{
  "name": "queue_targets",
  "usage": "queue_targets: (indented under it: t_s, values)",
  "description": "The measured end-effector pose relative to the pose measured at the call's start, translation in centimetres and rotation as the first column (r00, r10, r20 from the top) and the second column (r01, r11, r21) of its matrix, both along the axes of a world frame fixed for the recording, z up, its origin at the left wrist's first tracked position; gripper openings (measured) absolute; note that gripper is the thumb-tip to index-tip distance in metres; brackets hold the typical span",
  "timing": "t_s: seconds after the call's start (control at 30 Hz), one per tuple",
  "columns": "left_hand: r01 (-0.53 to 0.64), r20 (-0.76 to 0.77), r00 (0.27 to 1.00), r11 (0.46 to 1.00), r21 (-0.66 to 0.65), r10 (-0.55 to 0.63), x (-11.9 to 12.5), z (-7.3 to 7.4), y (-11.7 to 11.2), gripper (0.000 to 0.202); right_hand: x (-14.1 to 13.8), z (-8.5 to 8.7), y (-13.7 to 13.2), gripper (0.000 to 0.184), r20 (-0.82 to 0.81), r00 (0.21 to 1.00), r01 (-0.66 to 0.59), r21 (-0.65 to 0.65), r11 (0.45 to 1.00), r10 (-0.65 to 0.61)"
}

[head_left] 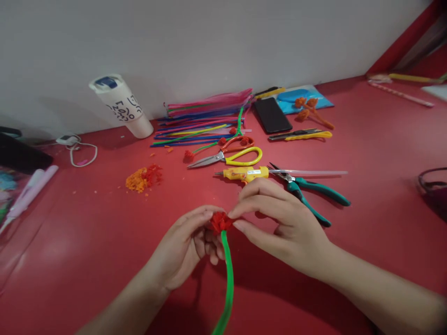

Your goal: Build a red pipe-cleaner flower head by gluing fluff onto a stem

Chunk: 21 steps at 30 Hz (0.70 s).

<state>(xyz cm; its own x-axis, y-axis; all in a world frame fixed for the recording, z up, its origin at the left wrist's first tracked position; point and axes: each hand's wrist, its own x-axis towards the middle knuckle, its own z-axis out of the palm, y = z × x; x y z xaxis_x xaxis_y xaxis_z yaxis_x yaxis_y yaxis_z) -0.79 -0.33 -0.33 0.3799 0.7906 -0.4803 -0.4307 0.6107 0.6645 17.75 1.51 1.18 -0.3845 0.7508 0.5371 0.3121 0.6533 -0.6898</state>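
A small flower made of pipe cleaner sits between my hands: a fuzzy red head (220, 221) on a green stem (228, 279) that runs down toward me. My left hand (185, 246) is closed round the top of the stem just under the red head. My right hand (279, 218) pinches the red head from the right with thumb and forefinger. Both hands hover low over the red table (70, 246).
Behind my hands lie a yellow glue gun (244, 174), green-handled pliers (310, 193), yellow-handled scissors (230, 157), a stack of coloured pipe cleaners (206, 118), a black phone (271, 115), a utility knife (300, 135) and orange-red fluff scraps (144, 177). A tilted white cup (122, 106) leans at the wall.
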Motion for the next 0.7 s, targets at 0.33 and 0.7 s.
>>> queue_targets:
  t_s: [0.33, 0.7]
  values:
    - [0.006, 0.000, 1.000, 1.000, 0.001, -0.006, 0.08, -0.21, -0.10, 0.017, -0.30, -0.13, 0.03, 0.010, 0.028, 0.999, -0.024, -0.029, 0.999, 0.025]
    - [-0.004, -0.020, 1.000, 1.000, 0.007, 0.004, 0.13, -0.18, -0.12, 0.016, -0.22, -0.48, 0.10, 0.011, 0.084, 0.996, -0.029, 0.002, 1.000, 0.029]
